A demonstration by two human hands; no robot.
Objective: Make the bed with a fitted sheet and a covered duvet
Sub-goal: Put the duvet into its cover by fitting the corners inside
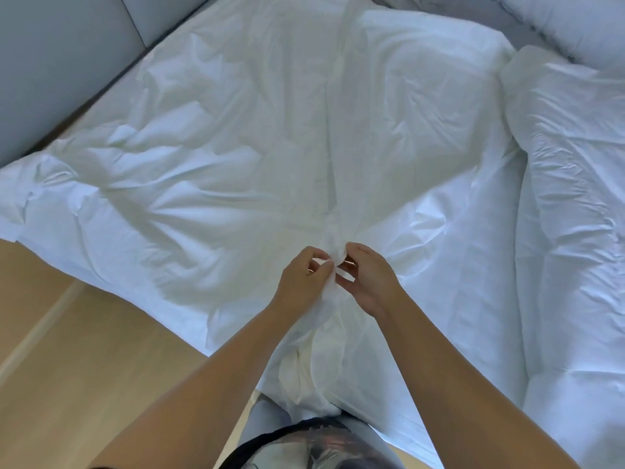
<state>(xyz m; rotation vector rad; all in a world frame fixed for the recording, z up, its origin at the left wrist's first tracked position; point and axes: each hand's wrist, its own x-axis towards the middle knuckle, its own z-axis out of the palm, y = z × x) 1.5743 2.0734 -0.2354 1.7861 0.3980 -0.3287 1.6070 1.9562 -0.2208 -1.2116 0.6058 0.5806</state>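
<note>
Presently, the work stands at an intermediate stage. A white cover [236,147] lies spread across most of the bed, creased throughout, with a long fold running up its middle from the near edge toward the head end. Its near edge hangs off the bed toward the person, and one corner reaches over the wooden floor [67,333] on the left.

The left hand [304,282] and right hand [368,282] meet at the middle of that near edge. The fingers and thumb of each are curled and pinched on a small gathered bit of the cover. Whether this is a tie, a fastening or plain cloth cannot be told, as it is too small to make out.

The duvet [568,198] lies bunched in a thick roll along the right side of the bed, beside the cover. On this evidence it does not appear to be fully inside the cover. A pillow [575,25] rests at the far right corner.

A grey strip [527,32] shows between pillow and cover; whether this is a fitted sheet or bare mattress cannot be determined.

Judgement: the covering of the duvet is unfinished. Outstanding items appear to be securing the cover, spreading the duvet flat and smoothing the creases.
</note>
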